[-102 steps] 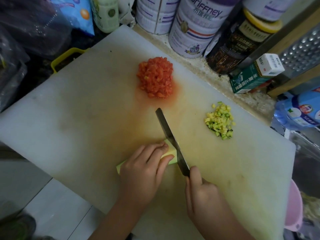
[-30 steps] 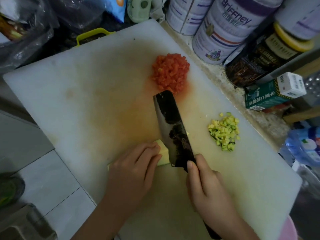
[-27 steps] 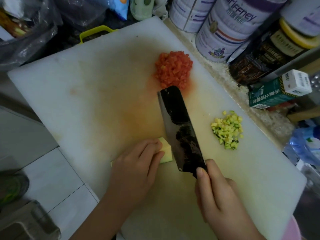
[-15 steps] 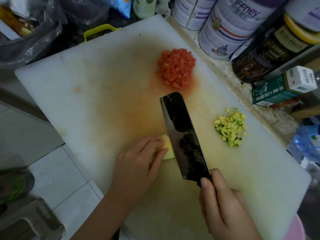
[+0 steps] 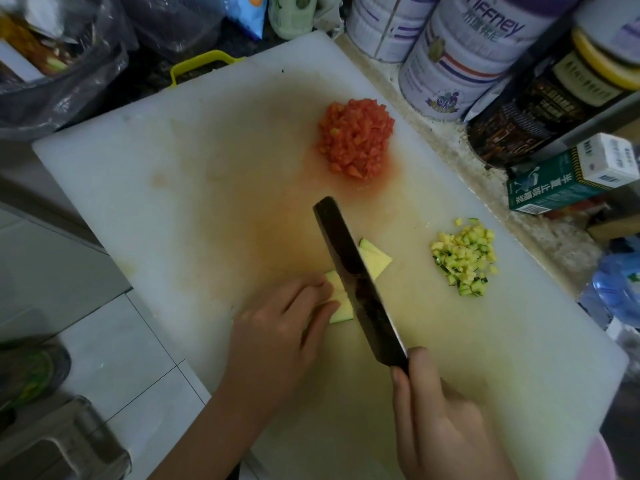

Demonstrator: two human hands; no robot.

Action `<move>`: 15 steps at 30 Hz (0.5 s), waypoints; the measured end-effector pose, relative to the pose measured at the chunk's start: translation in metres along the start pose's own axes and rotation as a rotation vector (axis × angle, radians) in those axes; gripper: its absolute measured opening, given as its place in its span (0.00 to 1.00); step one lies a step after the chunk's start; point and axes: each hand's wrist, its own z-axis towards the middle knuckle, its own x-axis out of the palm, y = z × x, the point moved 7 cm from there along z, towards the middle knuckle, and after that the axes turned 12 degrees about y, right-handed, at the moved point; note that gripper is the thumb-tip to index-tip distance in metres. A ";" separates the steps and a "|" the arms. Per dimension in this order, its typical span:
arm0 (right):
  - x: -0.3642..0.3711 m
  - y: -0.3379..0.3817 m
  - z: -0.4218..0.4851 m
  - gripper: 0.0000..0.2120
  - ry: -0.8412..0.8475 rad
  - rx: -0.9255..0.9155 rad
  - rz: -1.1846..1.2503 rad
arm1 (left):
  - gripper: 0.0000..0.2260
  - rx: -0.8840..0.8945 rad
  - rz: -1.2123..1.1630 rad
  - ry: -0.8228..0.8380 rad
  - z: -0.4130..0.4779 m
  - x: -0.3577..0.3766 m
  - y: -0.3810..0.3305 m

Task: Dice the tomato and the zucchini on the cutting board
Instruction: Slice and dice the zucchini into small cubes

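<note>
1. White cutting board (image 5: 138, 174) on a cluttered counter, orange juice stain across the middle.
2. Far side of the board: diced tomato (image 5: 356, 138) in one heap, wet red patch round its base.
3. Toward the right edge: diced zucchini (image 5: 464, 259), a smaller heap of yellow-green cubes, well apart from the tomato.
4. Near the board's centre: zucchini slab (image 5: 341, 306), flat, pale yellow with a green skin edge. Mostly covered by the hand, only the end next to the blade showing.
5. Just right of the blade: zucchini slices (image 5: 375, 259), thin, flat, overlapping, partly tucked under the steel.
6. Laid on top of the slab: left hand (image 5: 277, 341), fingers together and nearly straight, pressing down, fingertips right beside the blade. Thumb hidden.
7. Wrapped round the handle: right hand (image 5: 440, 420), index finger stretched forward onto the heel of the blade. Handle itself buried in the fist.
8. Between slab and slices: cleaver (image 5: 356, 282), dark broad blade, tip pointing away, leaning so its flat face shows. Cannot tell whether the edge touches the board.
9. Behind the board: formula tins (image 5: 457, 60), dark jar with yellow lid (image 5: 540, 105), green carton (image 5: 568, 178). Far left: plastic bags (image 5: 62, 64). Off the right edge: water bottle (image 5: 616, 285).
</note>
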 end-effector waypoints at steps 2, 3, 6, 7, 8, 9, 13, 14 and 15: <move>0.000 0.003 0.002 0.20 0.017 0.022 -0.031 | 0.10 0.004 0.020 -0.003 0.000 0.000 0.000; 0.000 0.005 0.003 0.20 0.013 0.020 -0.034 | 0.10 0.000 0.021 -0.004 0.001 -0.001 0.000; 0.000 0.006 0.007 0.20 0.032 0.054 -0.059 | 0.09 -0.010 0.012 -0.013 0.000 -0.001 0.000; 0.000 0.005 0.009 0.20 0.052 0.083 -0.074 | 0.09 -0.009 0.010 -0.021 0.000 -0.001 0.000; 0.001 0.004 0.011 0.20 0.069 0.100 -0.080 | 0.09 -0.007 0.006 -0.029 0.000 -0.001 -0.001; 0.002 0.006 0.013 0.19 0.071 0.096 -0.076 | 0.09 -0.005 0.003 -0.034 0.000 -0.001 -0.001; 0.012 0.010 0.020 0.20 0.073 0.011 -0.062 | 0.06 0.002 0.008 -0.037 0.001 -0.001 -0.001; 0.016 0.009 0.021 0.20 0.096 0.016 -0.062 | 0.06 0.004 0.008 -0.038 0.000 -0.001 -0.001; 0.021 0.007 0.022 0.20 0.119 0.025 -0.064 | 0.06 0.005 0.009 -0.040 0.000 0.000 -0.001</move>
